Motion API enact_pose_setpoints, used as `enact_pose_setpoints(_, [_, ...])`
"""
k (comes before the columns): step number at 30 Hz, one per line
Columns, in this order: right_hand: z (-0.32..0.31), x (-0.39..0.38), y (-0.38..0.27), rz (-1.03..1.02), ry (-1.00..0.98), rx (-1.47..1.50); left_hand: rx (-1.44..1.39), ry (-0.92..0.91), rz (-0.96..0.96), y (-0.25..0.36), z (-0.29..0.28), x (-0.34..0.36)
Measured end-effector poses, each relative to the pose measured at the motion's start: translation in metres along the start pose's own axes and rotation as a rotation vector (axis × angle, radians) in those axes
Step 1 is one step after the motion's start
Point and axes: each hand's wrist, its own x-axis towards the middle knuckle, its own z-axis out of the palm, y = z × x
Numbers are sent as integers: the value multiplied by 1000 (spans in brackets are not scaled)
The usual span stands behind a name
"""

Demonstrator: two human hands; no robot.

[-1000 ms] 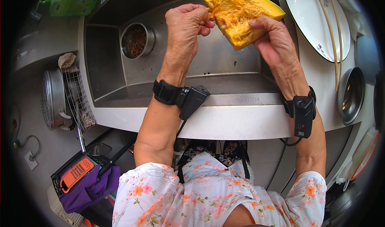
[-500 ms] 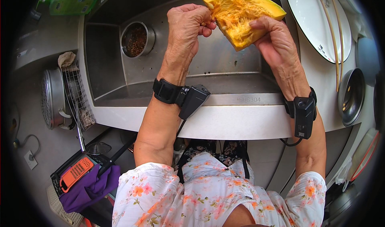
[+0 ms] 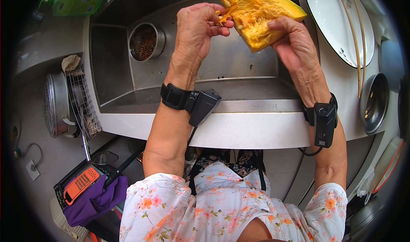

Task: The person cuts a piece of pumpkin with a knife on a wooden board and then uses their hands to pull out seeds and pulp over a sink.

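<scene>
A wedge of yellow-orange pumpkin [image 3: 260, 11], with stringy pulp and pale seeds, is held above the steel sink [image 3: 239, 66]. My right hand [image 3: 299, 49] grips it, thumb on the cut face and fingers mostly behind it. At the wedge's left corner my left hand [image 3: 196, 32] is closed, pinching stringy orange pulp with seeds that stretches toward the wedge. A round steel container [image 3: 159, 43] with dark liquid and small pieces stands at the sink's left.
Right of the sink are a white oval plate [image 3: 324, 19] with long chopsticks [image 3: 361, 58] across it and a steel bowl [image 3: 375, 101]. At left are a green bottle [image 3: 77, 0], a lidded pot [image 3: 57, 105], a wire rack [image 3: 83, 96] and an orange grater [image 3: 81, 184].
My left hand has pulled slightly left, stretching a strand of pulp away from the corner. The wedge in my right hand has shifted slightly rightward and upward.
</scene>
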Motion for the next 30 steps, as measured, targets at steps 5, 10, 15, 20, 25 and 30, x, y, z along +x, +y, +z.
enact_pose_setpoints(5, [4, -2, 0, -2, 46, 41, -47, -82, -24, 1, -3, 0])
enact_pose_setpoints(10, [6, -3, 0, 0, 58, 51, -82, -70, -38, 1, -8, 3])
enact_pose_setpoints(15, [4, -1, 1, -4, 74, 67, -117, -96, -34, 1, -10, 4])
enact_pose_setpoints(20, [0, 1, 1, 52, 39, 71, -125, -100, -15, 2, -12, 3])
enact_pose_setpoints(25, [3, 0, 1, 29, 54, 80, -121, -135, -67, 3, -16, 3])
enact_pose_setpoints(30, [8, -3, 0, 18, 77, 82, -134, -143, -74, 3, -19, 3])
